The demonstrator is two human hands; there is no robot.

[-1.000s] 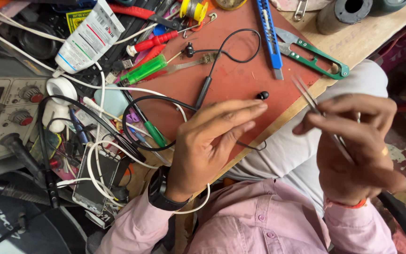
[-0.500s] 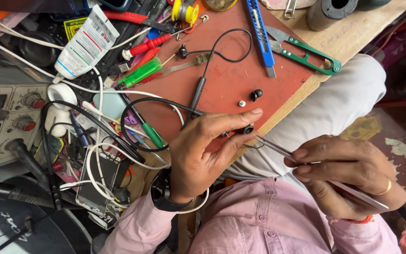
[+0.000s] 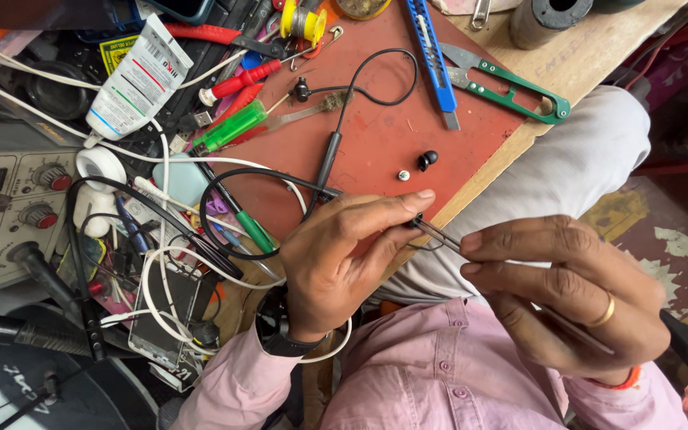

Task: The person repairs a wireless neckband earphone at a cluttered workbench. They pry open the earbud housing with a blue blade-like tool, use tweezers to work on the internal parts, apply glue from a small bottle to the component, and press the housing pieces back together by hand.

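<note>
A small black earbud piece (image 3: 417, 220) is pinched between the thumb and forefinger of the left hand (image 3: 344, 263), held in the air just over the near edge of the red mat (image 3: 376, 135) on the worktop (image 3: 583, 56). The right hand (image 3: 567, 295) is closed around a pair of thin metal tweezers (image 3: 439, 235), whose tips are brought right up against the earbud piece. A thin black cable (image 3: 336, 143) is seen running from the pinched part back across the mat. The piece is judged very light, hard-shelled and smooth, so it is likely to slip or spring away if squeezed unevenly; its fine wire is probably fragile and should not be tugged. It is best gripped by the rigid body, not by the cable. On the mat, a loose black ear tip (image 3: 427, 159) and a tiny silvery part (image 3: 404, 175) are lying just beside each other, with a blue utility knife (image 3: 433, 56) and green snips (image 3: 511, 84) farther back.
</note>
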